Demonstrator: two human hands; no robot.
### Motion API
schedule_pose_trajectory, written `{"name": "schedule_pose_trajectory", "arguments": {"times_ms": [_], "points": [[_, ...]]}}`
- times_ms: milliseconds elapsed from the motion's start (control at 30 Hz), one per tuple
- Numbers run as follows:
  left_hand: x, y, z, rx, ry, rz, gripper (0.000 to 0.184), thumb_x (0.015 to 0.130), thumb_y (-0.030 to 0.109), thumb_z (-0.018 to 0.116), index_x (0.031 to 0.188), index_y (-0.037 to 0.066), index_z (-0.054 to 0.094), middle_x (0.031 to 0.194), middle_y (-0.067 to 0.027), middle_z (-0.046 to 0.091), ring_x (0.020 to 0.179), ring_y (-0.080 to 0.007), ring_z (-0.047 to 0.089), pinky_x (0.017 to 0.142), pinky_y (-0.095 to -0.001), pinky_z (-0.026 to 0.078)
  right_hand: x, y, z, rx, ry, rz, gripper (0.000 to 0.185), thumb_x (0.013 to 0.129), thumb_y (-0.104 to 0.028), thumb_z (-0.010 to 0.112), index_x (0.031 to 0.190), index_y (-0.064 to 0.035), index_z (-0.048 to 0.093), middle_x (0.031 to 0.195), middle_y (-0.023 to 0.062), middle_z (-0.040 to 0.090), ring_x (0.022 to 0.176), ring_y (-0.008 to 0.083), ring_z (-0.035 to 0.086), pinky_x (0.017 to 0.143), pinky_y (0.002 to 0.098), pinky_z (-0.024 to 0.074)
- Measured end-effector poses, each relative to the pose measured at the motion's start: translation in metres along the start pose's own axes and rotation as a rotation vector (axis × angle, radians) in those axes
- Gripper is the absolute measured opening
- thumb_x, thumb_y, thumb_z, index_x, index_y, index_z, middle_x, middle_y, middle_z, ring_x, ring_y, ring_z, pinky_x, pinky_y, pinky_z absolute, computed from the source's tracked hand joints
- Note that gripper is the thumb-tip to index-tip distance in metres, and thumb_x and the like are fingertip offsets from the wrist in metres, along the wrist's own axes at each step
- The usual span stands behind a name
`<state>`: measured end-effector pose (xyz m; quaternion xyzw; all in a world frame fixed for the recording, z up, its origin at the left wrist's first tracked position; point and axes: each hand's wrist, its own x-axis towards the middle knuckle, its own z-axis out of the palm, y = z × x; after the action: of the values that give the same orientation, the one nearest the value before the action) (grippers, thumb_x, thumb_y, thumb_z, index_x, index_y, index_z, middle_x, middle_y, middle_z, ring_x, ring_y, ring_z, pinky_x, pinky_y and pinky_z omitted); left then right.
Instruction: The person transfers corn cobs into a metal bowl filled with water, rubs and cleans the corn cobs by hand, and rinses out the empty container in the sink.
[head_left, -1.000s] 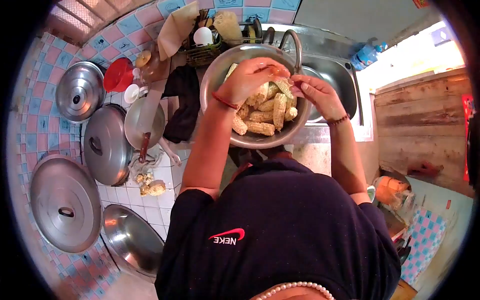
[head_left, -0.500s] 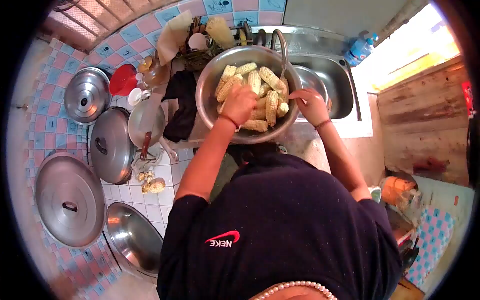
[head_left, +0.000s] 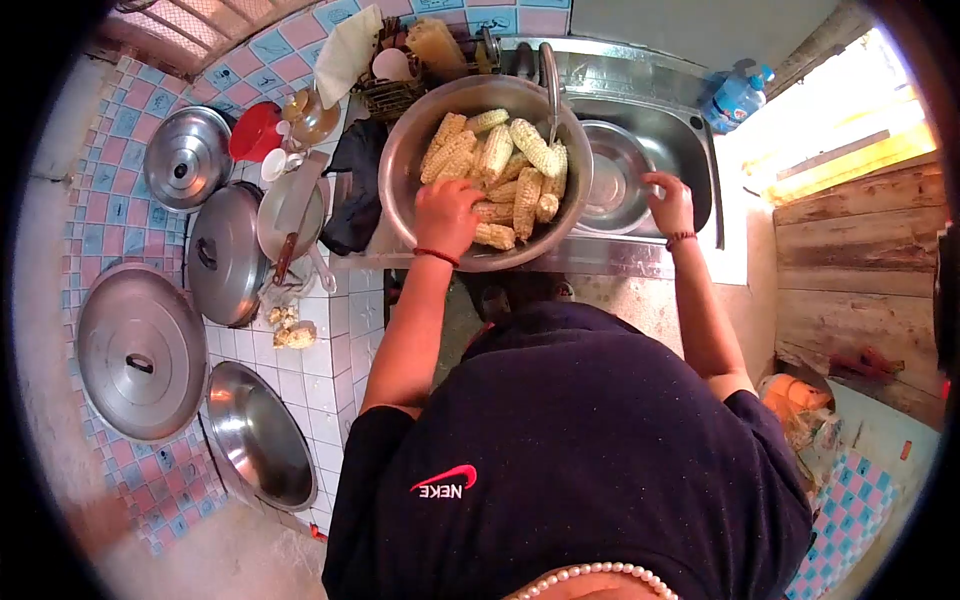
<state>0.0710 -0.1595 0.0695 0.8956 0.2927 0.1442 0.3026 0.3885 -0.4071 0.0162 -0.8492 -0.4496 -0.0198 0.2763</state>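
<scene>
Seen from the head, the left hand (head_left: 446,215) bends half-closed over corn cobs (head_left: 497,155), grip unclear; the basin (head_left: 397,205), by the counter's (head_left: 735,235) front edge, apparently keeps them within reach. The right hand (head_left: 672,205), half-curled, contents unclear, hovers above the sink (head_left: 685,145); room separates it from the basin.

A white-tiled tabletop (head_left: 290,375) holds a lidded metal pot (head_left: 235,265), a pale pan (head_left: 270,215), pieces of corn (head_left: 293,336) and a steel bowl (head_left: 258,435). Alongside, a stainless-steel sink unit (head_left: 735,240) supports a wide metal basin (head_left: 397,205) of corn cobs (head_left: 495,152); a smaller metal bowl (head_left: 633,195) sits in the sink.
</scene>
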Motion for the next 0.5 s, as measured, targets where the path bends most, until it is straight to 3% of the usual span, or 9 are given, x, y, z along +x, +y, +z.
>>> {"name": "schedule_pose_trajectory", "arguments": {"times_ms": [67,100,200,233,367,400,433,467,500], "points": [[0.014,0.006,0.005,-0.196,0.117,0.129,0.027,0.086,0.023,0.07,0.106,0.005,0.07,0.1,-0.0163,0.07,0.089,-0.03,0.069,0.081,-0.0376,0.054,-0.002,-0.011,0.013,0.818,0.011,0.504,0.019,0.092,-0.007,0.06,0.107,-0.0078,0.07,0.095,0.0023,0.07,0.083,0.0129,0.066,0.072,0.0256,0.0541],[0.024,0.016,0.005,-0.348,0.008,-0.169,0.029,0.084,0.02,0.069,0.107,0.002,0.069,0.106,-0.018,0.068,0.095,-0.0359,0.065,0.083,-0.0414,0.053,-0.006,-0.023,0.014,0.86,0.008,0.472,0.017,0.092,-0.005,0.059,0.106,-0.0061,0.069,0.095,0.0023,0.069,0.082,0.012,0.066,0.069,0.0254,0.0545],[0.075,-0.007,0.039,0.055,0.074,0.073,0.042,0.087,0.032,0.066,0.118,0.005,0.065,0.112,-0.017,0.067,0.105,-0.0345,0.063,0.089,-0.0431,0.05,0.004,-0.072,0.022,1.097,-0.049,0.444,0.019,0.093,-0.001,0.055,0.108,-0.0032,0.066,0.101,0.0038,0.067,0.085,0.0133,0.066,0.071,0.0279,0.057],[0.091,-0.003,0.047,0.121,0.001,-0.03,0.049,0.087,0.038,0.064,0.124,0.006,0.061,0.118,-0.0166,0.064,0.11,-0.0345,0.06,0.092,-0.0444,0.049,0.009,-0.092,0.025,1.153,-0.105,0.429,0.023,0.093,-0.001,0.055,0.113,-0.004,0.065,0.105,0.0043,0.067,0.089,0.0138,0.067,0.072,0.0276,0.057],[0.136,0.006,0.096,0.331,-0.125,-0.158,0.073,0.087,0.06,0.054,0.143,0.014,0.044,0.14,-0.0138,0.051,0.127,-0.0355,0.049,0.104,-0.0501,0.041,0.028,-0.111,0.108,0.964,-0.239,0.403,0.068,0.086,-0.012,0.06,0.146,0.0037,0.033,0.135,0.0205,0.055,0.123,0.0272,0.055,0.103,0.0346,0.0434],[0.139,0.002,0.108,0.367,-0.118,-0.125,0.078,0.086,0.064,0.052,0.147,0.016,0.039,0.145,-0.0128,0.047,0.131,-0.036,0.045,0.106,-0.0517,0.039,0.039,-0.147,0.074,0.64,-0.237,0.439,0.069,0.083,-0.015,0.062,0.144,0.0038,0.035,0.137,0.0246,0.051,0.126,0.0327,0.053,0.106,0.0372,0.0403],[0.141,0.021,0.092,0.352,-0.233,-0.201,0.084,0.083,0.068,0.053,0.151,0.022,0.033,0.153,-0.0102,0.036,0.138,-0.0379,0.036,0.109,-0.055,0.034,0.042,-0.145,0.1,0.75,-0.251,0.491,0.069,0.082,-0.016,0.062,0.143,0.0032,0.036,0.136,0.0254,0.051,0.125,0.0342,0.053,0.106,0.0376,0.0402],[0.143,0.022,0.085,0.366,-0.209,-0.138,0.079,0.083,0.057,0.059,0.147,0.015,0.041,0.141,-0.0171,0.051,0.129,-0.0322,0.048,0.108,-0.0414,0.038,0.043,-0.141,0.125,0.861,-0.264,0.54,0.069,0.081,-0.017,0.063,0.142,0.0026,0.037,0.135,0.0261,0.052,0.125,0.0358,0.053,0.106,0.038,0.0401],[0.153,0.003,0.084,0.216,-0.303,-0.071,0.072,0.082,0.048,0.061,0.144,0.013,0.045,0.136,-0.0181,0.055,0.125,-0.0325,0.052,0.105,-0.0398,0.04,0.041,-0.152,0.126,0.688,-0.229,0.535,0.068,0.081,-0.017,0.063,0.141,0.0022,0.038,0.134,0.0257,0.052,0.124,0.0358,0.053,0.105,0.038,0.0405]]}}
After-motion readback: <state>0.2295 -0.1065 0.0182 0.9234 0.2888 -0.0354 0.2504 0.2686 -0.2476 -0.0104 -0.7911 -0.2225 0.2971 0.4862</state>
